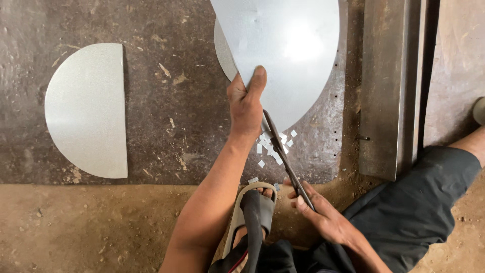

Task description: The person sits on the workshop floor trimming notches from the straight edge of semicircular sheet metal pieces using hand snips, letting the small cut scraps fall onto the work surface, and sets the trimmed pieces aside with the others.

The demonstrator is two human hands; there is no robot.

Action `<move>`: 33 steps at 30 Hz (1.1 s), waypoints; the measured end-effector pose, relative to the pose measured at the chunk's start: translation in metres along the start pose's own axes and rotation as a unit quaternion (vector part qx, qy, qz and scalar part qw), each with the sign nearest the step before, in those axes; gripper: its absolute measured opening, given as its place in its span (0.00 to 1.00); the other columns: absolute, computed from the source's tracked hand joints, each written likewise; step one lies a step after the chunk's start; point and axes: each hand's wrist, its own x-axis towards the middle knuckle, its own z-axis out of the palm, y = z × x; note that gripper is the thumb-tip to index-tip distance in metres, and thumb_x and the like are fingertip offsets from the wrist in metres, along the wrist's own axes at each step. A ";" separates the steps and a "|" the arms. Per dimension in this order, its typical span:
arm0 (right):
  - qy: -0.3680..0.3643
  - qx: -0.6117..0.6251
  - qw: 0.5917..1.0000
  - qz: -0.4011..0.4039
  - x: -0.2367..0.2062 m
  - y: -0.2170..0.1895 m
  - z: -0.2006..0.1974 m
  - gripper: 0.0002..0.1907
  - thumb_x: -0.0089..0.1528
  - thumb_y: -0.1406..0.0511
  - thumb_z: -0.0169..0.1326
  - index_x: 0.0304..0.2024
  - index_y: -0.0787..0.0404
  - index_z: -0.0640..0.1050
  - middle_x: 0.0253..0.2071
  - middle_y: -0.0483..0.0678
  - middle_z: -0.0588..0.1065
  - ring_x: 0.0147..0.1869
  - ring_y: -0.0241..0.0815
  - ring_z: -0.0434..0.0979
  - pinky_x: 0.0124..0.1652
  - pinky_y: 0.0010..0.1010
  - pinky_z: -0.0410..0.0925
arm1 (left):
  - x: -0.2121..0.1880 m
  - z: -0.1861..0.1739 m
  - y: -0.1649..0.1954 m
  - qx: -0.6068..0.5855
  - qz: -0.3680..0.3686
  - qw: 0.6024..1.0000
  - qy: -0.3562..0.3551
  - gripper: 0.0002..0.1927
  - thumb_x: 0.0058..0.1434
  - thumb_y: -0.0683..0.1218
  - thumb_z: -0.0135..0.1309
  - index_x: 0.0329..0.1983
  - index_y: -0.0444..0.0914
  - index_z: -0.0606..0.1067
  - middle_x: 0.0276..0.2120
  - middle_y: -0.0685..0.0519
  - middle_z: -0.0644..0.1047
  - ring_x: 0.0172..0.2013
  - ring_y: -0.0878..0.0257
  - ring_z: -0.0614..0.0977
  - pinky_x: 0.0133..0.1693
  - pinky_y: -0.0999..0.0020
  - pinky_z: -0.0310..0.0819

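Note:
My left hand (246,103) grips the near edge of a large rounded sheet of shiny metal (288,50), thumb on top, holding it tilted up off the floor. My right hand (323,215) is closed round the handles of dark metal shears (283,151), whose blades reach up to the sheet's edge just beside my left hand. Several small square metal offcuts (273,146) lie scattered under the blades. A second grey sheet (225,53) shows beneath the held one.
A half-round metal piece (88,108) lies flat at the left on a dark rusty steel plate (172,101). A long steel angle bar (386,86) lies at the right. My sandalled foot (252,212) rests on the dirt floor, and my dark-trousered leg (419,202) is at the right.

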 end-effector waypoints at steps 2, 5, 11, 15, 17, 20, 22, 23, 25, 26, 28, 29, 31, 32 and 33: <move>-0.027 -0.003 0.989 0.147 0.000 -0.001 -0.002 0.30 0.71 0.52 0.41 0.70 0.62 0.65 0.52 0.58 0.71 0.59 0.51 0.73 0.60 0.36 0.61 | -0.004 0.000 -0.005 0.007 0.002 1.000 -0.004 0.21 0.75 0.56 0.54 0.35 0.34 0.73 0.21 0.53 0.65 0.26 0.64 0.67 0.36 0.64 0.63; -0.018 -0.126 0.980 0.155 0.001 -0.002 0.001 0.29 0.69 0.49 0.38 0.51 0.68 0.72 0.51 0.56 0.71 0.56 0.52 0.73 0.57 0.37 0.65 | -0.008 0.000 -0.007 -0.019 0.047 0.999 -0.020 0.18 0.74 0.56 0.51 0.42 0.36 0.76 0.29 0.53 0.74 0.35 0.66 0.77 0.43 0.66 0.74; -0.021 -0.190 0.947 0.257 -0.001 0.004 0.005 0.32 0.68 0.45 0.39 0.56 0.66 0.69 0.53 0.59 0.72 0.62 0.54 0.72 0.63 0.43 0.64 | -0.015 0.008 0.003 -0.031 0.058 0.997 0.042 0.15 0.72 0.51 0.47 0.45 0.35 0.75 0.36 0.52 0.78 0.40 0.66 0.80 0.43 0.67 0.76; -0.039 -0.108 0.973 0.201 -0.011 0.009 -0.008 0.32 0.71 0.49 0.40 0.73 0.55 0.62 0.71 0.60 0.57 0.78 0.56 0.50 0.68 0.49 0.50 | -0.018 0.009 -0.003 -0.013 0.081 0.992 0.099 0.17 0.74 0.52 0.47 0.38 0.35 0.74 0.29 0.53 0.75 0.32 0.65 0.79 0.35 0.68 0.77; -0.041 0.008 0.983 0.178 -0.020 0.008 -0.013 0.34 0.66 0.50 0.41 0.72 0.53 0.59 0.61 0.53 0.71 0.73 0.48 0.64 0.67 0.46 0.56 | -0.021 0.005 -0.009 -0.005 0.104 0.986 0.130 0.17 0.77 0.53 0.46 0.36 0.37 0.72 0.25 0.55 0.70 0.27 0.68 0.74 0.30 0.71 0.72; -0.027 0.056 0.988 0.141 -0.027 0.007 -0.010 0.32 0.67 0.52 0.41 0.72 0.55 0.61 0.59 0.53 0.71 0.69 0.48 0.64 0.67 0.43 0.56 | -0.026 -0.002 -0.010 -0.071 0.138 0.979 0.135 0.17 0.79 0.50 0.48 0.31 0.40 0.68 0.20 0.59 0.64 0.22 0.72 0.66 0.24 0.78 0.62; 0.008 0.108 0.975 0.193 -0.025 0.007 -0.005 0.31 0.66 0.52 0.42 0.71 0.53 0.63 0.57 0.53 0.74 0.64 0.48 0.71 0.62 0.42 0.63 | -0.027 -0.007 -0.004 -0.148 0.136 0.978 0.063 0.16 0.76 0.46 0.53 0.30 0.39 0.67 0.22 0.58 0.67 0.24 0.71 0.69 0.25 0.80 0.67; 0.026 0.133 0.966 0.218 -0.023 0.008 -0.003 0.31 0.66 0.52 0.42 0.70 0.53 0.63 0.56 0.53 0.75 0.61 0.48 0.74 0.59 0.42 0.66 | -0.026 -0.008 0.001 -0.170 0.124 0.977 0.027 0.13 0.73 0.44 0.55 0.33 0.38 0.68 0.25 0.56 0.70 0.26 0.69 0.72 0.27 0.78 0.71; 0.055 0.150 0.972 0.171 -0.018 0.008 0.000 0.30 0.66 0.53 0.43 0.69 0.55 0.65 0.57 0.53 0.74 0.63 0.45 0.73 0.61 0.38 0.66 | -0.024 -0.013 0.015 -0.145 0.058 0.987 -0.044 0.15 0.64 0.45 0.59 0.49 0.33 0.73 0.38 0.46 0.80 0.37 0.58 0.85 0.35 0.62 0.88; 0.069 0.158 0.974 0.150 -0.017 0.008 0.001 0.30 0.67 0.53 0.43 0.69 0.56 0.66 0.57 0.52 0.74 0.64 0.43 0.72 0.61 0.37 0.66 | -0.025 -0.010 0.019 -0.164 0.041 0.985 -0.044 0.15 0.65 0.44 0.59 0.50 0.32 0.73 0.40 0.44 0.80 0.39 0.56 0.85 0.38 0.61 0.88; 0.080 0.182 0.970 0.143 -0.015 0.007 0.003 0.30 0.67 0.53 0.42 0.69 0.57 0.65 0.58 0.52 0.74 0.64 0.43 0.73 0.61 0.37 0.68 | -0.028 -0.004 0.026 -0.203 0.008 0.978 -0.042 0.16 0.67 0.43 0.60 0.53 0.30 0.73 0.44 0.42 0.80 0.42 0.52 0.85 0.43 0.58 0.89; 0.085 0.193 0.968 0.139 -0.014 0.006 0.004 0.30 0.67 0.52 0.41 0.69 0.57 0.65 0.58 0.52 0.73 0.65 0.43 0.74 0.61 0.37 0.68 | -0.029 0.000 0.028 -0.188 0.020 0.981 -0.042 0.16 0.66 0.43 0.59 0.53 0.31 0.73 0.43 0.42 0.80 0.41 0.51 0.85 0.42 0.57 0.88; 0.091 0.201 0.967 0.127 -0.012 0.003 0.006 0.30 0.68 0.52 0.41 0.68 0.59 0.65 0.59 0.53 0.73 0.66 0.44 0.72 0.63 0.37 0.68 | -0.034 0.008 0.026 -0.158 0.044 0.986 -0.037 0.17 0.66 0.44 0.59 0.55 0.32 0.73 0.41 0.41 0.80 0.39 0.50 0.85 0.39 0.55 0.87; 0.094 0.204 0.967 0.122 -0.012 0.002 0.007 0.30 0.68 0.52 0.41 0.68 0.60 0.65 0.59 0.53 0.73 0.66 0.44 0.72 0.64 0.38 0.67 | -0.036 0.009 0.026 -0.188 0.019 0.981 -0.054 0.18 0.65 0.45 0.58 0.56 0.34 0.73 0.44 0.43 0.80 0.42 0.51 0.85 0.42 0.54 0.87; 0.096 0.209 0.965 0.127 -0.012 0.001 0.008 0.30 0.68 0.53 0.41 0.68 0.61 0.65 0.59 0.53 0.73 0.66 0.44 0.71 0.64 0.38 0.67 | -0.039 0.009 0.024 -0.216 -0.007 0.974 -0.069 0.19 0.64 0.46 0.58 0.57 0.37 0.72 0.47 0.44 0.80 0.45 0.51 0.84 0.46 0.54 0.87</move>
